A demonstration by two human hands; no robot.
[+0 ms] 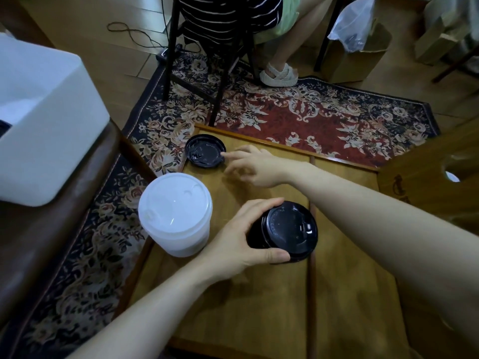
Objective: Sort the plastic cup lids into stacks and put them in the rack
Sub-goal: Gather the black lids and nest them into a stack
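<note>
far to the left of both hands a white bin (39, 120) sits on a dark brown ledge (51, 229), well apart from the lids. just left of the left hand (233, 234) stands a white stack (175, 216) of lids, on the left edge of the wooden surface (350, 281); it is near the hand's knuckles but does not touch them. the left hand grips a black stack (287, 230) of lids: the thumb curls along the stack's near side, the fingers wrap over its far side, and the stack lies to the hand's right, its top tilted toward the camera. whether the stack's base touches the surface cannot be told.

beyond the left hand, toward the far left corner of the surface, a single black lid (205, 151) lies flat, upside down by the look of its hollow. the right hand (255, 167) reaches across from the right, fingers loosely spread and holding nothing; its forefinger tip meets the right rim of the lid. the lid is just left of that hand.

a raised wooden strip runs along the surface, passing under the right forearm. past the surface a patterned rug (311, 112) covers the floor. beyond both hands a chair (207, 60) stands on the rug with a person seated on it; a foot in a white sandal (278, 73) rests on the rug's edge. farther right is a cardboard box (357, 55) lined with a clear bag.
</note>
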